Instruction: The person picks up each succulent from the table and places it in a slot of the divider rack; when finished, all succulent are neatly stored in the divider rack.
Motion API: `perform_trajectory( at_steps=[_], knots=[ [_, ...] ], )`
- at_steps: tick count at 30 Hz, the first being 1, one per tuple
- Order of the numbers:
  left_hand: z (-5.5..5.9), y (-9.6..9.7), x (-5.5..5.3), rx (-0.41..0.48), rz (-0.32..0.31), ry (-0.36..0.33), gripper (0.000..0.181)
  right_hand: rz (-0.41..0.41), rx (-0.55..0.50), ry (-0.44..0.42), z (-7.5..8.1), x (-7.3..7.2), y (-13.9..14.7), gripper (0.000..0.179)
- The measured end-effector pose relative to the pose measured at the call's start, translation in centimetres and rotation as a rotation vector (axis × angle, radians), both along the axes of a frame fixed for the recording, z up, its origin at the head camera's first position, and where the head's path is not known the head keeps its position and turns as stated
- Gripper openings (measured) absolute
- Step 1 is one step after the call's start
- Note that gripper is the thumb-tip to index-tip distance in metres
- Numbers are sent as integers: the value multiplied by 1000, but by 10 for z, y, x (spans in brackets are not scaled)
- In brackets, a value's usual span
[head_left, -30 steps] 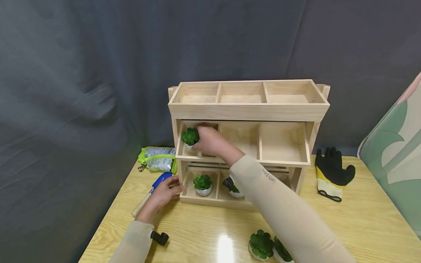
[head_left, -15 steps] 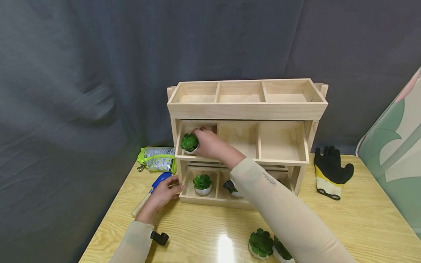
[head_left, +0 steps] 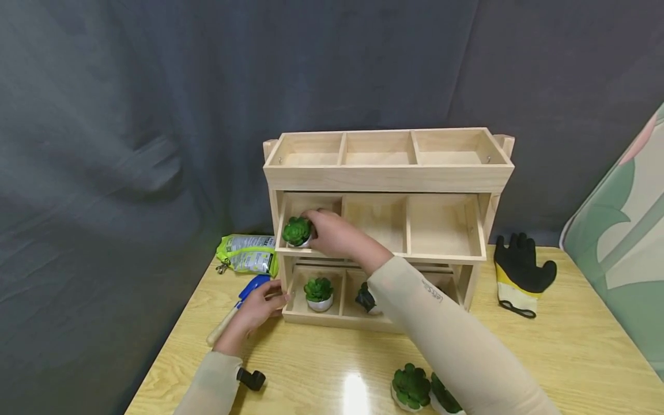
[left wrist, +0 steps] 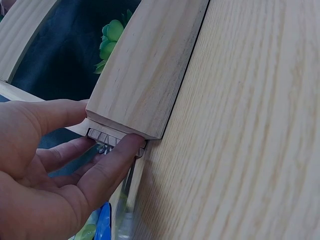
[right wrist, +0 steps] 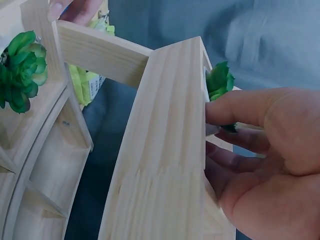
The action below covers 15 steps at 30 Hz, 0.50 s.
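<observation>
Partly hidden, a potted succulent (head_left: 297, 231) in the right hand's grip (head_left: 334, 233), left hand (head_left: 257, 304) around a tray end (left wrist: 127, 107).

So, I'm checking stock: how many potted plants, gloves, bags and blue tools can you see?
Potted plants: at least 5; the right sleeve may hide more
Gloves: 1
Bags: 1
Blue tools: 1
Total: at least 8

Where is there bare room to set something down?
Bare: the whole top tray, the middle tray's right compartment, and the table between the left sleeve and the front plants. Crowded: the middle tray's left compartment, with the right hand and held plant, and beside the left hand, with shovel and bag.
</observation>
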<state>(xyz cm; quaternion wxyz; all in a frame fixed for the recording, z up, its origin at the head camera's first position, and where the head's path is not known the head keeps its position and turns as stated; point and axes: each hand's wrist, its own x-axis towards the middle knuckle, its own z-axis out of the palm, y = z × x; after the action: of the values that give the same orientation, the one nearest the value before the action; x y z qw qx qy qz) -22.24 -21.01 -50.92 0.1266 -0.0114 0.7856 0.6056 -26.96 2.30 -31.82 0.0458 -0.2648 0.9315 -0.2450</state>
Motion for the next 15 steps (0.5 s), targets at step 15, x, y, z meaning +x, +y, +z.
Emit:
perform_trajectory(
  at_steps=[15],
  knots=[
    [-4, 1, 1, 14, 9, 15, 57, 15, -369, -168, -3, 30, 37, 77]
  ],
)
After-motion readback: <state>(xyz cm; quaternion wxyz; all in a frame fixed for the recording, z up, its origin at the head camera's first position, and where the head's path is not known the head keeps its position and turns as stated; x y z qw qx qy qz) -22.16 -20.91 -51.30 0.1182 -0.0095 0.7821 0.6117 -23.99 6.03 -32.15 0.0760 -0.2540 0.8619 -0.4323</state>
